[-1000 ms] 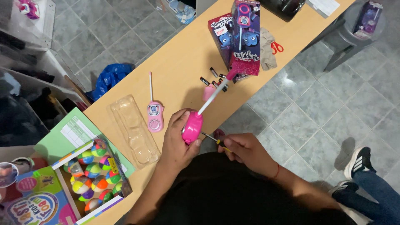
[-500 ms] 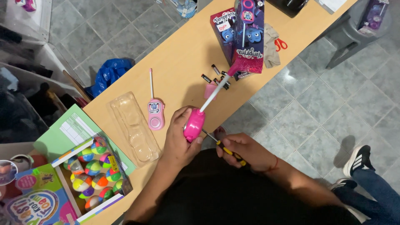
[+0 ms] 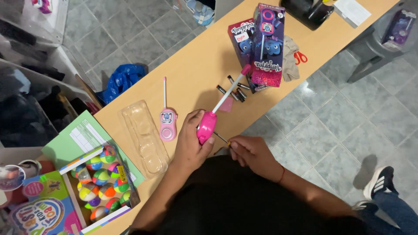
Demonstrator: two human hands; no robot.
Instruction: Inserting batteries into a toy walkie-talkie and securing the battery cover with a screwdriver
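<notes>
My left hand (image 3: 190,141) grips a pink toy walkie-talkie (image 3: 207,126) whose long white antenna points up and away over the wooden table (image 3: 204,56). My right hand (image 3: 248,150) holds a small screwdriver (image 3: 221,138), its tip against the lower side of the pink toy. A second pink walkie-talkie (image 3: 167,123) lies flat on the table just left of my left hand. A few small batteries (image 3: 233,91) lie beyond the antenna.
A clear plastic blister tray (image 3: 143,137) lies left of the toys. Purple toy packaging (image 3: 263,43) and red scissors (image 3: 300,57) sit farther along the table. A box of coloured balls (image 3: 98,182) stands at the near left. Another person's shoe (image 3: 381,182) is on the tiled floor.
My right hand has brought the screwdriver up from a lower, angled position until its tip meets the pink toy. My left hand still holds the toy in much the same pose.
</notes>
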